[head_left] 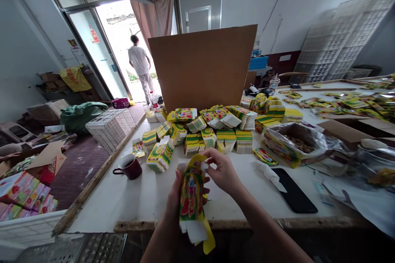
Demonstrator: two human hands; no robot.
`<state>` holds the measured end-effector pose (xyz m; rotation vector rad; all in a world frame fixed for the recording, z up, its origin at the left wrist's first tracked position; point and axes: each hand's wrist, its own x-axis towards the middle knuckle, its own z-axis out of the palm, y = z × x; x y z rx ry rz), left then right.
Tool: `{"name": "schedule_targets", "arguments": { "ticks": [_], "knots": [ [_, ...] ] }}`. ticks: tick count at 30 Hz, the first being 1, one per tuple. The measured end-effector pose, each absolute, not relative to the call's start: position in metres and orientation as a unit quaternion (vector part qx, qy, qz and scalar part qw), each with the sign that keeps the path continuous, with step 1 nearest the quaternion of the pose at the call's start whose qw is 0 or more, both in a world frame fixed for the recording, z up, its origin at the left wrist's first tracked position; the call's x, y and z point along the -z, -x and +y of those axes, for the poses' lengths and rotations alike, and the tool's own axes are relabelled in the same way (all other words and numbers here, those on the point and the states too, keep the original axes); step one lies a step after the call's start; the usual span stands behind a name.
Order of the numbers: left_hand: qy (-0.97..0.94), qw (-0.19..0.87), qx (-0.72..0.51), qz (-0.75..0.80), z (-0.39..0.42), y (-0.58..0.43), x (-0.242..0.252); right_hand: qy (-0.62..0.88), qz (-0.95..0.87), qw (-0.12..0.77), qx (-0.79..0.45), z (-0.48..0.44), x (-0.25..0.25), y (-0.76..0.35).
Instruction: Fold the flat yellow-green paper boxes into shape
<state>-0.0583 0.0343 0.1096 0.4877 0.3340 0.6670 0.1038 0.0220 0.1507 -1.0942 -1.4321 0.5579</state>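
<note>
A yellow and green printed carton (191, 199) stands upright in front of me, its end flaps open at the bottom. My left hand (175, 191) is wrapped round its side, with fingertips showing beyond the right edge. At the top my right hand (220, 169) pinches the carton's upper flap between thumb and fingers. Just beyond my hands, stacks of flat cartons (193, 143) lie in rows on the white table (117, 201). One bundle of cartons (160, 155) sits nearer, to the left.
A dark red mug (131, 167) stands left. To the right lie a black phone (294, 191), a crumpled tissue (271, 174) and a lined box (290, 144) of small brown pieces. A big cardboard sheet (203, 70) rises behind the stacks. A person (140, 61) stands in the doorway.
</note>
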Motion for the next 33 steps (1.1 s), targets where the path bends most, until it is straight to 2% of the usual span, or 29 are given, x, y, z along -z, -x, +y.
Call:
{"name": "schedule_targets", "arguments": {
  "ticks": [4,10,13,17,23,28,33],
  "knots": [
    [-0.197,0.875,-0.391,0.208,0.035,0.061,-0.118,0.44,-0.558,0.656,-0.255,0.014,-0.168,-0.128],
    [-0.162,0.836,-0.452,0.266,0.04,0.065,-0.121,0.445,-0.403,0.796,-0.08,-0.001,-0.186,-0.154],
    [-0.154,0.807,-0.506,0.264,0.04,0.061,-0.12,0.431,-0.366,0.813,-0.137,-0.004,-0.17,-0.147],
    [-0.138,0.746,-0.582,0.292,0.039,0.054,-0.117,0.445,-0.308,0.799,-0.264,-0.006,-0.136,-0.12],
    [-0.136,0.677,-0.654,0.309,0.037,0.045,-0.113,0.443,-0.305,0.787,-0.303,-0.017,-0.106,-0.07],
    [-0.217,0.622,-0.692,0.295,0.032,0.037,-0.114,0.493,-0.315,0.726,-0.362,-0.016,-0.093,-0.064],
    [-0.259,0.533,-0.745,0.306,0.033,0.034,-0.116,0.456,-0.251,0.66,-0.542,-0.013,-0.094,-0.077]
  ]
}}
